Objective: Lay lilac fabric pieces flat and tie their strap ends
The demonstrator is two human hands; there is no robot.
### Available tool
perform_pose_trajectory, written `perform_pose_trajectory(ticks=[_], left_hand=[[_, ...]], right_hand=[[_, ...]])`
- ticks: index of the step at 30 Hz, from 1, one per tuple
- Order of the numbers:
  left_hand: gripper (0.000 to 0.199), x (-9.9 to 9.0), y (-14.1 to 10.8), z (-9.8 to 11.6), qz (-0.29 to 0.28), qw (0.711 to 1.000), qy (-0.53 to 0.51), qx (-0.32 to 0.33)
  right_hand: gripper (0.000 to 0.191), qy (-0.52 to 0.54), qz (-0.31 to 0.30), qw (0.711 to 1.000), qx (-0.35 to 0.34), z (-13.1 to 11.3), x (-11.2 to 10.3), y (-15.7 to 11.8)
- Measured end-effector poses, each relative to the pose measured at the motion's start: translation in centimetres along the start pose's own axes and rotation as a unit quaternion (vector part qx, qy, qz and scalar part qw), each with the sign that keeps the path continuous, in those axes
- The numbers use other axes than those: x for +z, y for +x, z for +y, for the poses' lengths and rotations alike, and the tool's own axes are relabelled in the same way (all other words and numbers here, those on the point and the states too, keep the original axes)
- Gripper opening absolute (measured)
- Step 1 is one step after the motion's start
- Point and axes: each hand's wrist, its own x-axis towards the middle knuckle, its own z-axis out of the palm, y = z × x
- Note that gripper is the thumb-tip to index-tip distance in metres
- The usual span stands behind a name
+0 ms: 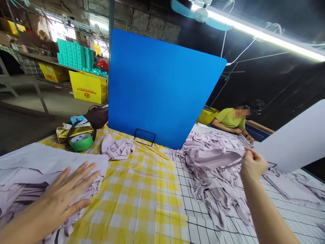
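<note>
My left hand [72, 189] lies flat with fingers spread on a stack of pale lilac fabric pieces [22, 162] at the left. Over at the right, my right hand [254, 164] pinches the end of a lilac fabric piece [215, 159] between thumb and fingers. That piece stretches leftward over a loose, tangled heap of the same fabric [210, 189]. Its far end merges with the heap, so I cannot tell where it stops. One crumpled lilac piece [118, 147] rests apart, beyond the stack.
A tall blue panel [159, 88] stands on a wire holder [144, 137] at the back. Green tape [81, 142] sits near a dark bag [98, 115]. A white panel [294, 139] rises at right. Across the table, a person in a yellow-green shirt [225, 118] handles fabric.
</note>
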Motion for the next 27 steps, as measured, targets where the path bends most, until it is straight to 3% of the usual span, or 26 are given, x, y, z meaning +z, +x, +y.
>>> perform_pose_trajectory(ticks=[2,4,6,8,11,13,14,16,19,23,27], left_hand=[[0.053,0.6,-0.2,2.5,0.012,0.998,-0.063,0.02],[0.056,1.3,-0.1,5.5,-0.001,0.988,-0.15,0.025],[0.056,2.7,0.0,8.5,-0.039,0.967,-0.252,0.008],[0.055,4.7,0.0,11.3,-0.087,0.93,-0.356,-0.03],[0.056,8.1,-0.2,14.4,-0.153,0.852,-0.493,-0.085],[0.055,9.7,-0.5,15.5,-0.174,0.824,-0.528,-0.109],[0.055,10.2,-0.7,15.7,-0.178,0.82,-0.532,-0.116],[0.054,10.4,-1.2,15.7,-0.18,0.82,-0.528,-0.127],[0.054,10.1,-1.6,15.1,-0.172,0.826,-0.516,-0.147],[0.053,9.6,-1.9,14.6,-0.159,0.834,-0.5,-0.169],[0.051,9.4,-2.0,15.5,-0.168,0.836,-0.496,-0.166]], right_hand=[[0.04,0.004,0.031,0.999,-0.007,-1.7,-2.5,0.3],[0.041,0.013,0.003,1.0,-0.016,-3.5,-4.2,-0.2],[0.037,0.021,-0.072,0.997,-0.024,-4.9,-5.1,-1.8],[0.03,0.02,-0.191,0.981,-0.036,-5.8,-5.3,-4.4],[0.022,-0.019,-0.423,0.903,-0.07,-5.9,-5.1,-9.3],[0.024,-0.051,-0.539,0.838,-0.069,-5.0,-4.9,-12.3],[0.026,-0.058,-0.568,0.819,-0.054,-4.3,-4.9,-13.6],[0.034,-0.059,-0.575,0.816,-0.027,-2.4,-5.0,-15.4],[0.046,-0.11,-0.506,0.854,-0.047,0.7,-5.5,-17.0],[0.031,-0.199,-0.482,0.85,-0.077,3.6,-6.4,-19.3],[0.039,-0.269,-0.433,0.857,-0.075,5.0,-6.8,-21.2]])
